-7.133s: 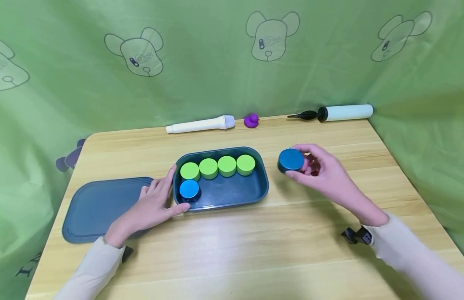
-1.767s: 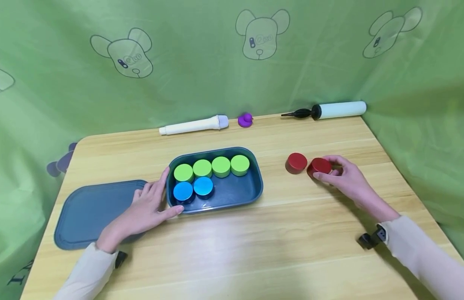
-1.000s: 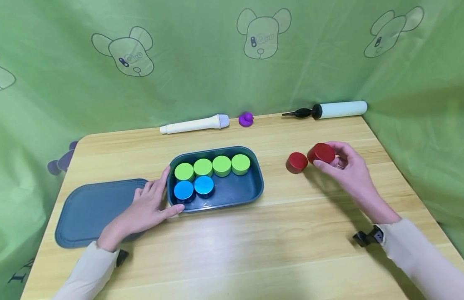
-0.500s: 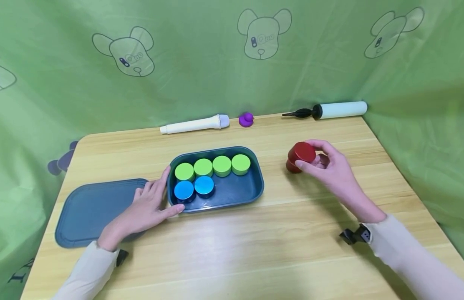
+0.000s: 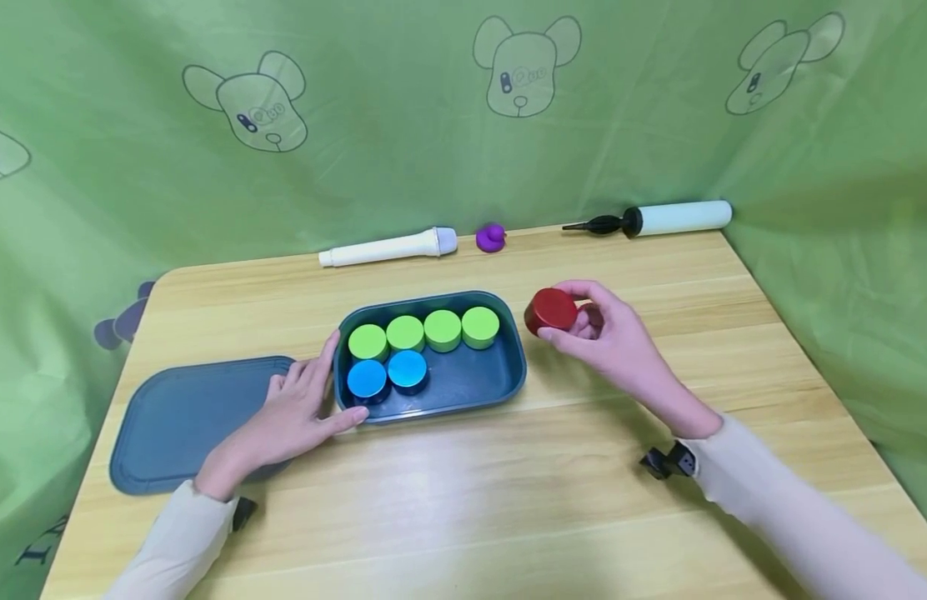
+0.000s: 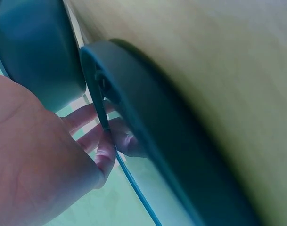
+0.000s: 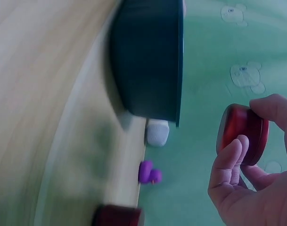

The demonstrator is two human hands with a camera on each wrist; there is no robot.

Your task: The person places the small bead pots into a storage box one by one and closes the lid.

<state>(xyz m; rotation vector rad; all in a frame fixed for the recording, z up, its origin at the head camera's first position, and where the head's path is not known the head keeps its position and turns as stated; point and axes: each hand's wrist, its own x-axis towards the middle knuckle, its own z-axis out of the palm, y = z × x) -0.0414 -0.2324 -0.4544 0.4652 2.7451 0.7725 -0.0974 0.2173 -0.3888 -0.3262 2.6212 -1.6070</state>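
Note:
My right hand (image 5: 613, 337) pinches a round red tin (image 5: 551, 310) between thumb and fingers, raised off the table just right of the dark blue box (image 5: 467, 385). In the right wrist view the tin (image 7: 242, 134) is tilted and apart from the box wall (image 7: 150, 61). A second red tin (image 7: 118, 215) stands on the table, mostly hidden by my hand in the head view. Several green tins (image 5: 443, 329) line the box's back side, with two blue tins (image 5: 408, 369) at front left. My left hand (image 5: 294, 421) rests spread against the box's left end, fingers extended.
A flat dark blue lid (image 5: 193, 425) lies left of the box, partly under my left hand. Along the back edge are a white microphone (image 5: 388, 248), a purple duck (image 5: 491, 238) and a hand pump (image 5: 677, 218). A green curtain (image 5: 403, 125) hangs behind.
Since earlier, a second blue tin has gone into the box. My right hand has lifted a red tin and carried it left, past the other one, toward the box. The left hand stays put.

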